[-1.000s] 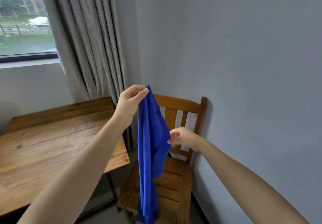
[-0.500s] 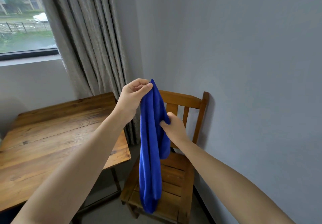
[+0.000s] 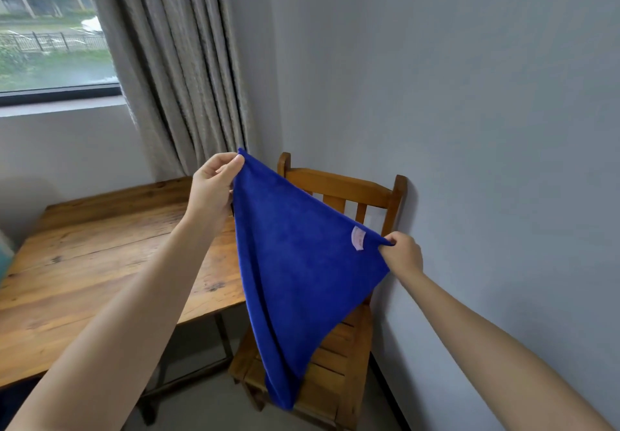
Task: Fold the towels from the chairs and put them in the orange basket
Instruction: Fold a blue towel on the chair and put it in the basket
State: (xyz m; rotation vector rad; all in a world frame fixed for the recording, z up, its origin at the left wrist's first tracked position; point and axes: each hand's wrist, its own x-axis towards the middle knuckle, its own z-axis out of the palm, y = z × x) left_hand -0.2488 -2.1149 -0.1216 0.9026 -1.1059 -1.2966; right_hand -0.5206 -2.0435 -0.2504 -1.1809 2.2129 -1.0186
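Two corners of the bright blue microfibre towel (image 3: 302, 262) are pinched and held up in the air in front of the slatted wooden chair (image 3: 339, 356), so the step in hand looks like the spreading-out that comes before the first fold. The left hand (image 3: 214, 185) grips the higher corner between thumb and curled fingers, over the near edge of the plank-topped wooden worktop (image 3: 100, 256); the right hand (image 3: 404, 254) nips the lower corner, just beside a small pale label sewn near that edge, close to the grey wall (image 3: 486, 128). The edge between the hands runs taut and slanting, and the rest of the cloth hangs in a long point whose tip dangles over the chair seat, whether touching it or not I cannot tell. No fold has been made, and the orange basket is nowhere in view, so the task seems to be at an early stage. The next move probably calls for levelling the two hands, letting the cloth hang square, then bringing corner to corner evenly or laying it flat on the worktop; the soft fabric will likely sag and twist if the edge goes slack.
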